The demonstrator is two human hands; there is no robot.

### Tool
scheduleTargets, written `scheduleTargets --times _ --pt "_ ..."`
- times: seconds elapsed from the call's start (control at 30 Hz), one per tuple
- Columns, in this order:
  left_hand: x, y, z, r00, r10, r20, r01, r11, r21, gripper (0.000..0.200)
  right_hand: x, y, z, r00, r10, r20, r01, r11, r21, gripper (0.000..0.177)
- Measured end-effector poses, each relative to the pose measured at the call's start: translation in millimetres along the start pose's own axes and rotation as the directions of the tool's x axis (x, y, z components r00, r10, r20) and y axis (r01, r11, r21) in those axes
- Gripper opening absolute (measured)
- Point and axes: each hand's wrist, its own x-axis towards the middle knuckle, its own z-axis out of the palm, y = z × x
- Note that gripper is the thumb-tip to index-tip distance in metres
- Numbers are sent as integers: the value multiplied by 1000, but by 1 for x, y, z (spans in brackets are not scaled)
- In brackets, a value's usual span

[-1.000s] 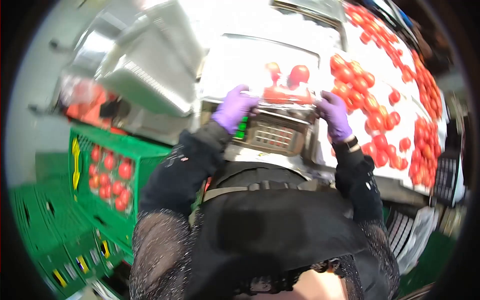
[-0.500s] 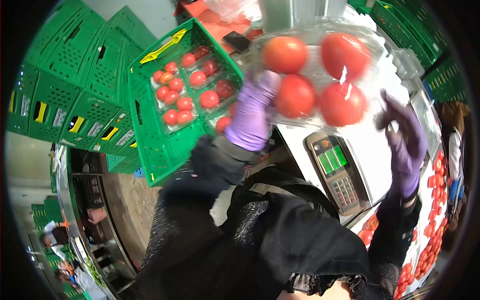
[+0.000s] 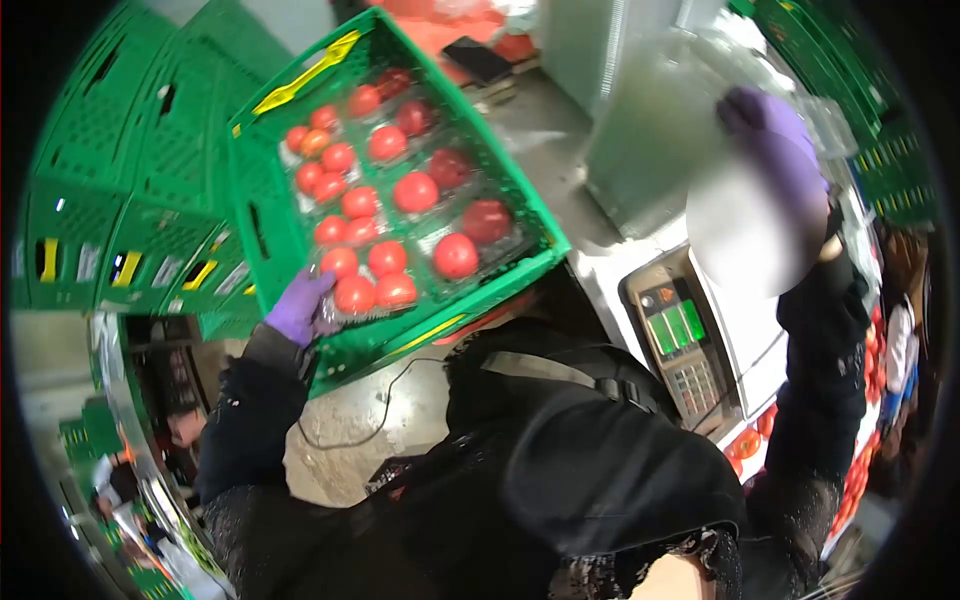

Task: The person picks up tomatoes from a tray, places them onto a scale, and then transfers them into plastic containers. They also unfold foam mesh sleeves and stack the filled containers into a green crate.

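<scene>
At the near left corner of the green crate [image 3: 330, 377], my left hand [image 3: 302, 308] is closed on the edge of a clear-wrapped pack of tomatoes [image 3: 372, 292]. The pack lies inside the crate beside several similar packs [image 3: 415, 192]. Purple gloves cover both hands. My right hand [image 3: 778, 140] is raised at the upper right, close to clear plastic trays [image 3: 825, 125]. Blur smears its fingers and the pale area around it, so whether it holds anything cannot be made out. Below it stands a scale [image 3: 678, 335] with a lit green display.
Stacked green crates [image 3: 75, 235] rise at the left. A dark phone [image 3: 478, 60] lies behind the tomato crate. Loose tomatoes [image 3: 748, 443] are at the lower right. A thin cable [image 3: 385, 400] runs over the floor, and more crates [image 3: 890, 175] stand far right.
My left hand has carried the tomato pack from above the scale leftward and down into the crate. My right hand has moved up, towards the clear trays.
</scene>
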Motion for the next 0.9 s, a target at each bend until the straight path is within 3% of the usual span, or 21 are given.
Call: scheduleTargets --times 0.07,0.13,0.2,0.23,0.27,0.3,0.33,0.4,0.43,0.47,0.5,0.57,0.6,0.7,0.73,0.8,0.87,0.9 --pt "13 -19 -5 996 -85 26 87 991 -104 40 1 25 22 927 -213 -308 223 975 -3 20" --pt "10 -6 6 964 -265 -9 265 964 33 42 5 19 18 947 -8 -321 6 1000 -9 25" --pt "46 -18 -15 967 -104 -233 172 940 294 50 -4 16 -1 938 113 -328 -50 980 193 19" --pt "56 -5 -4 976 -93 -198 157 929 335 50 -14 7 -22 934 146 -327 -73 971 227 18" --pt "60 9 9 955 231 -186 -151 918 366 54 -27 3 -41 930 172 -326 -86 961 263 17" --pt "61 24 25 831 530 -166 -444 813 376 57 -32 21 -37 905 110 -411 -13 972 233 17" --pt "49 52 61 774 627 -89 -545 732 409 57 -43 33 -39 899 134 -418 -42 974 220 17" --pt "8 106 152 656 744 126 -715 560 417 56 -70 57 -47 627 -125 -769 105 992 -75 20" --pt "-10 122 192 593 763 255 -786 480 390 55 -92 64 -52 544 -168 -822 70 985 -155 18" --pt "-19 130 224 572 727 380 -820 484 307 52 -117 77 -51 521 -223 -824 8 966 -257 25" --pt "-35 136 256 577 675 461 -817 491 303 49 -143 80 -45 556 -163 -815 -66 969 -238 25" --pt "-59 142 318 571 555 605 -800 541 259 47 -201 94 -8 665 32 -746 -151 984 -93 26" --pt "-63 144 346 536 491 687 -787 585 197 47 -230 91 4 737 83 -671 -210 971 -111 27" --pt "-58 149 424 416 408 813 -819 555 141 45 -307 81 63 863 311 -398 -394 907 -146 24" --pt "-54 156 451 397 372 839 -829 537 155 44 -323 73 75 855 380 -352 -426 903 -60 21" --pt "-23 167 508 347 345 872 -820 563 103 44 -344 64 96 865 452 -217 -478 875 -83 19" --pt "13 178 567 419 324 848 -814 549 192 45 -361 63 111 850 497 -175 -515 854 -77 21" --pt "21 183 592 479 356 802 -830 482 282 46 -363 60 105 842 504 -190 -524 848 -75 21"
